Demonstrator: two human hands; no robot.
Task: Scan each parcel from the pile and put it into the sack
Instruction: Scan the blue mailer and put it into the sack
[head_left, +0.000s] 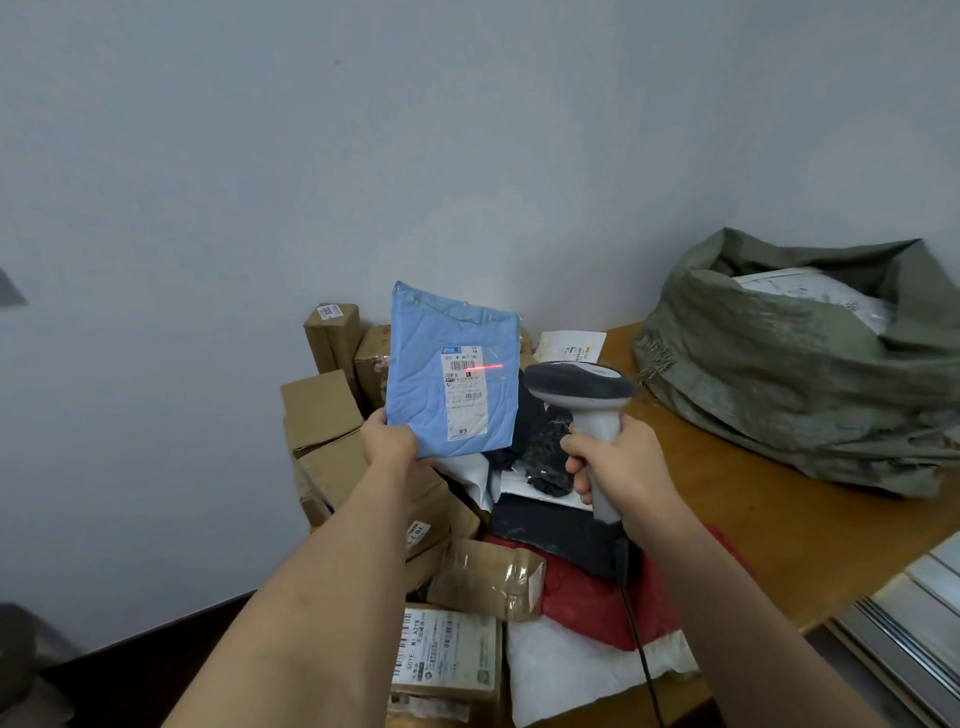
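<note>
Left hand (388, 440) pinches blue parcel (453, 371) corner; right hand (618, 462) grips scanner (582, 395). Beam seemingly right of barcode; shift left.

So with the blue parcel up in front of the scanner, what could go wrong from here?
1. The red scan line falls on the right edge of the label, partly off the barcode, so the read may fail.
2. The left hand pinches only the bottom corner of the blue parcel, which could slip or flop.
3. The sack looks nearly full, with white parcels at its mouth, so this one might slide back out.
</note>
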